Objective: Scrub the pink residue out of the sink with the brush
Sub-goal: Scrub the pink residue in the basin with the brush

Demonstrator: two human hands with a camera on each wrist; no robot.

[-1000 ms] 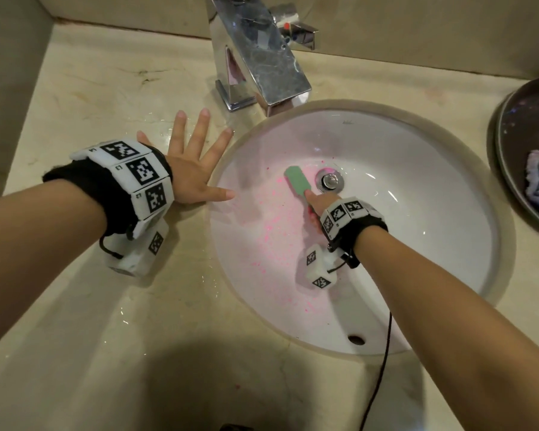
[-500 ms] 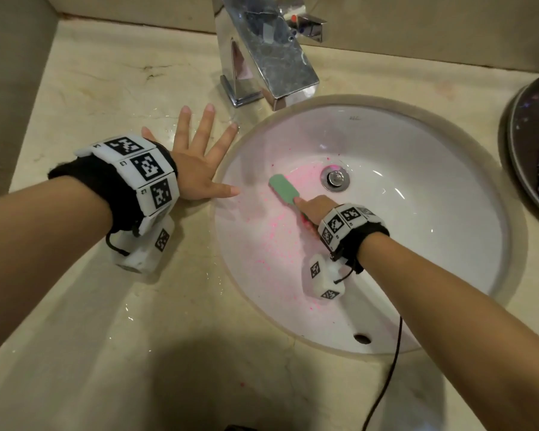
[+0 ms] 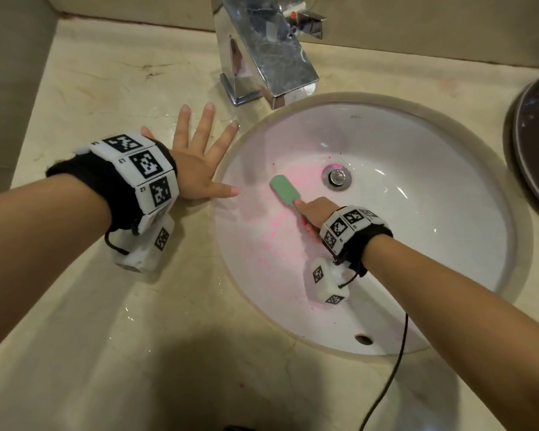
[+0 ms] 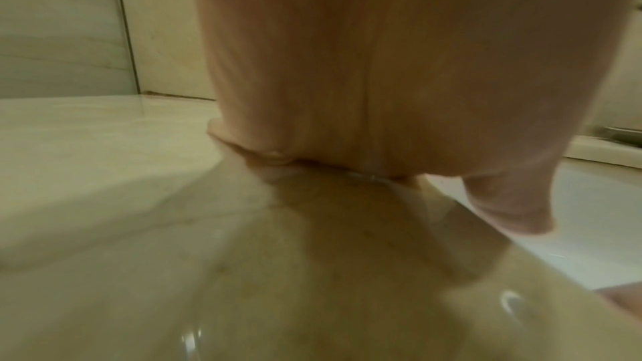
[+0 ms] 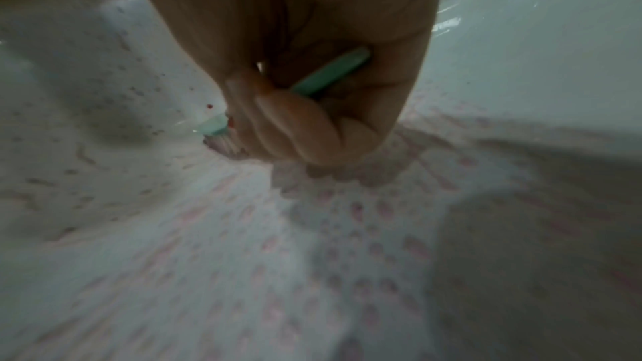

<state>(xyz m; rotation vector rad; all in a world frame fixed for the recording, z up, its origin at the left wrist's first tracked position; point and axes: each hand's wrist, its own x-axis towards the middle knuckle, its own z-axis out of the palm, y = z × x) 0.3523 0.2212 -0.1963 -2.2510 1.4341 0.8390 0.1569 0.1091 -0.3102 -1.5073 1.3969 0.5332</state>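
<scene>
Right hand (image 3: 316,209) fingers (image 5: 295,125) curl round the brush (image 3: 283,189); left hand (image 3: 196,169) splayed flat.

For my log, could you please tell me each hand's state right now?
Left hand: open, flat on the counter.
Right hand: holding the brush.

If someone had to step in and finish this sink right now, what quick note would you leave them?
Right hand: grips the green brush, head down on the basin floor just left of the drain.
Left hand: flat, fingers spread, on the countertop at the sink's left rim, holding nothing.
Done: hard to judge; the right half of the basin looks white.
Left: pink residue across the left and near side, with a pink smear at the drain. Tap is not running.
</scene>
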